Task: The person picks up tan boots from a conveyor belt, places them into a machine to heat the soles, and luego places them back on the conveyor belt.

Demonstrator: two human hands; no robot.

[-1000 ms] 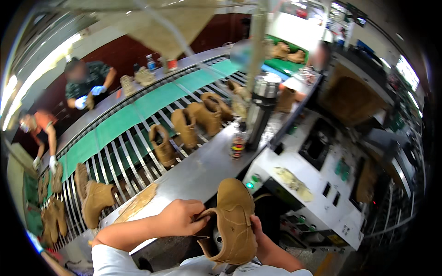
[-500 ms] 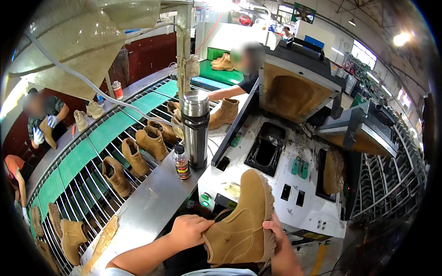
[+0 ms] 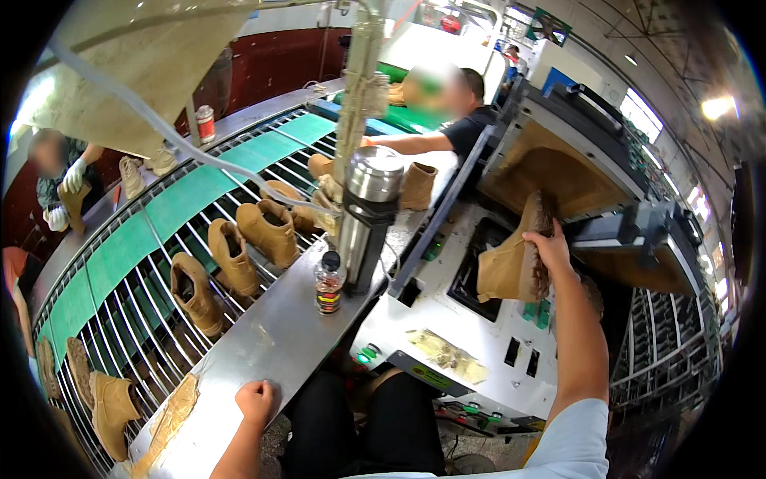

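Tan boot [image 3: 499, 267] up over the white machine [image 3: 391, 319], and my right hand [image 3: 550, 249] alone has it, fingers clamped around the sole! Sole faces right, toe points away from me, shaft opening turned left. It's right by the dark recess [image 3: 465, 275], in front of the raised lid [image 3: 594, 172]; whether it touches either, I can't tell.

How far along? The carry across to the machine looks done, I'd judge. The boot isn't sitting down in the recess, and the lid stands open, so the machine's part looks undone. More tan boots [image 3: 267, 233] stand on the slatted rack [image 3: 152, 343] to my left.

And what a switch from half a second ago! Back then both hands had the boot low in front of me, left at the collar, right at the sole. Now my left hand [image 3: 257, 401] is off it, fingers curled together by the metal ledge [image 3: 275, 339], nothing showing in them, while the boot has swung forward and right.
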